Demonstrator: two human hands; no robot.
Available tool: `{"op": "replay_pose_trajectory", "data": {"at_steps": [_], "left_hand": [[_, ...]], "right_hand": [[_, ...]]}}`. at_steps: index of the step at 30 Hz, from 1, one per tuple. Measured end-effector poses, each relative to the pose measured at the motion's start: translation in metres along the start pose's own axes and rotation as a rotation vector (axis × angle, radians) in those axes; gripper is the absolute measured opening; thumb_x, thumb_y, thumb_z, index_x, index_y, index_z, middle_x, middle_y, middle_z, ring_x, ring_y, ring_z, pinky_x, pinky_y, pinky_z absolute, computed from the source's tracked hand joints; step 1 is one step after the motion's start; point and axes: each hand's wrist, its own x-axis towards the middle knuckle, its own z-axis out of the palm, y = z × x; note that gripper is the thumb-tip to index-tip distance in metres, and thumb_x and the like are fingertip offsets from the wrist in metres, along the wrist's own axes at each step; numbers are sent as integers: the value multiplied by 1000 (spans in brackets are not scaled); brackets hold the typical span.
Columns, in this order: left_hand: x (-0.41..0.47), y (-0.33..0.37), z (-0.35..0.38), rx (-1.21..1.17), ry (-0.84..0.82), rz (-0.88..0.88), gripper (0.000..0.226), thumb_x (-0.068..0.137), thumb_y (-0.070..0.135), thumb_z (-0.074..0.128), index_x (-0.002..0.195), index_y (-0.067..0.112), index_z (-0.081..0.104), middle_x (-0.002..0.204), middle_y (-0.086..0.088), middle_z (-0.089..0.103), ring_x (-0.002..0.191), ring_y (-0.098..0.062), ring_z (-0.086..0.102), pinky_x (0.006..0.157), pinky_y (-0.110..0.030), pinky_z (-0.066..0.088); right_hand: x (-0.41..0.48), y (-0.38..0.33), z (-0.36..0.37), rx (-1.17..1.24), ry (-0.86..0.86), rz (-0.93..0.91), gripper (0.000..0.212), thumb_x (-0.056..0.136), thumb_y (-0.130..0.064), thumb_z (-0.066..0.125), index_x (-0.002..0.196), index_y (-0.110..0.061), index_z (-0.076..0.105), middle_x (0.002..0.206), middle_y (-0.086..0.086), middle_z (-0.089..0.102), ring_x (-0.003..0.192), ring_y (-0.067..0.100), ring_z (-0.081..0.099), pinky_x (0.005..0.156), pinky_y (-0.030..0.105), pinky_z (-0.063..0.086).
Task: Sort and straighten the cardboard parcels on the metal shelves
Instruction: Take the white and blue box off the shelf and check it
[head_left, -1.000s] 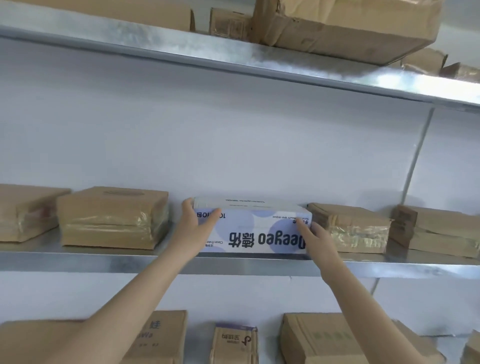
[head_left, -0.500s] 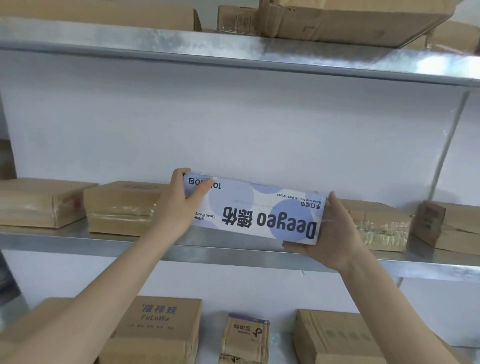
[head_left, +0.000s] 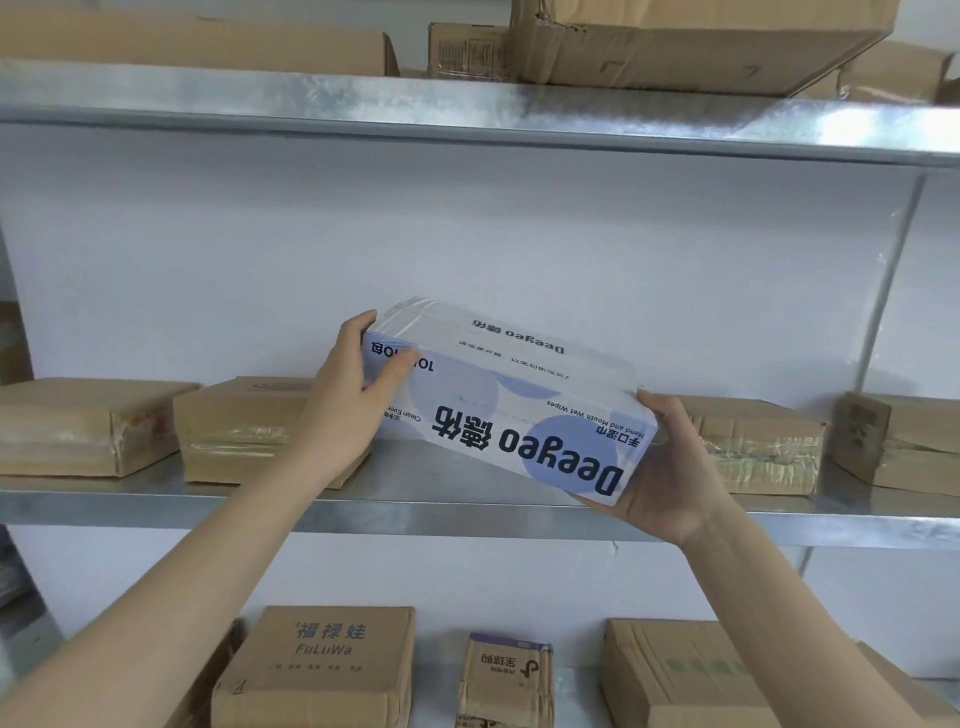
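1. Above the mid shelf (head_left: 457, 499), in the gap between brown parcels, the Deeyeo box (head_left: 514, 415) (white w/ blue dots) is hanging in the air, clear of the metal.
2. It's tilting: L end is sitting higher + further back, R end is dropping lower + nearer the camera. Print is reading upside down.
3. Left hand (head_left: 353, 400) is gripping the box's L end, w/ the thumb lying across the front face and the fingers curling round the far edge.
4. Right hand (head_left: 670, 473) is cupping the R end, w/ the fingers wrapping under the bottom corner and the thumb resting up by the top corner.
5. Taped parcels are lying flat on the same shelf:
   - far-left parcel (head_left: 78, 426)
   - second parcel (head_left: 244, 431), partly hidden behind the L wrist
   - right parcel (head_left: 753, 447), just behind the R hand
   - far-right parcel (head_left: 898, 441)
6. Up on the top shelf (head_left: 467, 114), a big carton (head_left: 691, 41) is overhanging the front edge, w/ smaller cartons sitting behind + beside it.
7. On the level below, three are standing apart from each other:
   - FuLuWa carton (head_left: 322, 665)
   - small carton (head_left: 506, 680) w/ a purple strip
   - green-print carton (head_left: 680, 680)
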Motion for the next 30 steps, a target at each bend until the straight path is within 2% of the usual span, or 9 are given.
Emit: {"op": "replay_pose_trajectory", "data": {"at_steps": [4,6,9,14,19,21,24,27,30], "left_hand": [[-6,1,10,-190,47,-146,81,83,52,63,145,20,21,145,3,37,125,-13,46,105,-31,38],[-17,3,21,-328,20,-277,104,72,61,70,148,28,7,150,6,27,132,-10,36,107,-30,33],[-34,12,34,-521,-119,-472,137,42,76,75,146,45,-8,153,20,16,138,-16,30,108,-53,35],[-40,23,51,-739,-222,-475,98,60,48,81,133,48,16,119,14,52,117,-26,54,92,-53,51],[-30,7,39,-840,-189,-469,91,63,33,81,133,51,26,121,2,61,110,-30,62,75,-47,58],[-28,2,35,-799,-209,-431,87,66,31,79,134,51,28,114,3,68,107,-29,65,74,-46,58],[-28,-2,33,-758,-269,-365,84,68,29,79,134,48,32,113,4,70,106,-25,67,75,-46,58],[-26,-6,30,-728,-297,-341,90,60,35,83,135,48,34,123,1,64,107,-18,66,80,-47,57],[-27,-6,30,-675,-221,-351,92,60,34,84,136,43,32,128,6,58,109,-12,65,86,-48,56]], "right_hand": [[2,11,8,46,-58,-126,28,77,-39,62,93,-21,75,107,8,70,87,25,69,77,35,51],[5,18,10,71,-87,-182,49,65,-37,75,110,-20,64,117,9,63,94,25,65,75,34,50],[8,30,17,119,-162,-223,71,46,-42,87,111,-22,64,118,9,63,97,25,63,76,35,43],[7,46,23,12,-230,-258,93,63,-37,82,144,-18,41,137,13,52,123,31,52,92,39,46],[4,40,18,-62,-203,-188,96,49,-57,88,134,-30,52,124,-3,62,104,22,64,95,45,51],[4,35,18,-89,-182,-179,97,54,-61,84,139,-31,47,128,-2,61,108,23,64,97,48,51],[4,31,19,-125,-158,-163,88,62,-41,84,137,-19,44,108,-5,68,92,18,68,81,40,57],[4,34,18,-151,-108,-222,87,62,-28,79,139,-21,41,121,1,61,95,21,65,83,40,57],[4,37,22,-189,-9,-351,107,55,-25,83,148,-32,28,135,-4,56,111,19,62,90,41,54]]}}
